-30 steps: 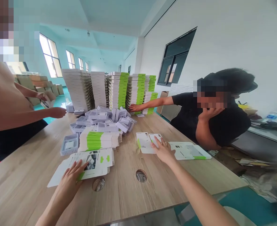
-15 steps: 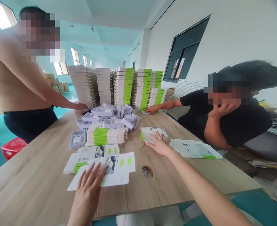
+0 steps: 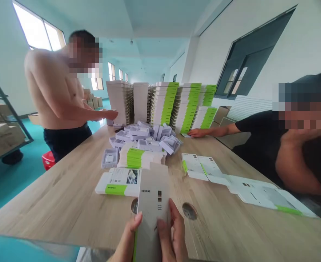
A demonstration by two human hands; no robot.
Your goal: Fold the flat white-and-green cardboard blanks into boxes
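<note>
A white carton point(image 3: 149, 203) with a green edge is held upright close in front of me, over the near side of the table. My left hand point(image 3: 128, 234) grips its left edge, thumb on the front. On the opposite edge my right hand point(image 3: 173, 233) is closed, its thumb pressed against the printed face. Behind the carton lie flat printed cartons point(image 3: 118, 182) with a green strip. Farther back is a row of folded cartons point(image 3: 142, 157), with a heap of pale plastic trays point(image 3: 146, 136) beyond it.
Two small white boxes point(image 3: 201, 167) and flattened cartons point(image 3: 269, 196) lie at the right. Tall stacks of boxes point(image 3: 164, 103) stand at the far end. A shirtless person point(image 3: 59, 94) stands at left; another person's arm point(image 3: 217, 131) reaches in from the right. The tabletop has round holes point(image 3: 189, 211).
My left hand has lifted a carton off the flat pile. My right hand has come back from the small boxes to hold it too. The view has swung left.
</note>
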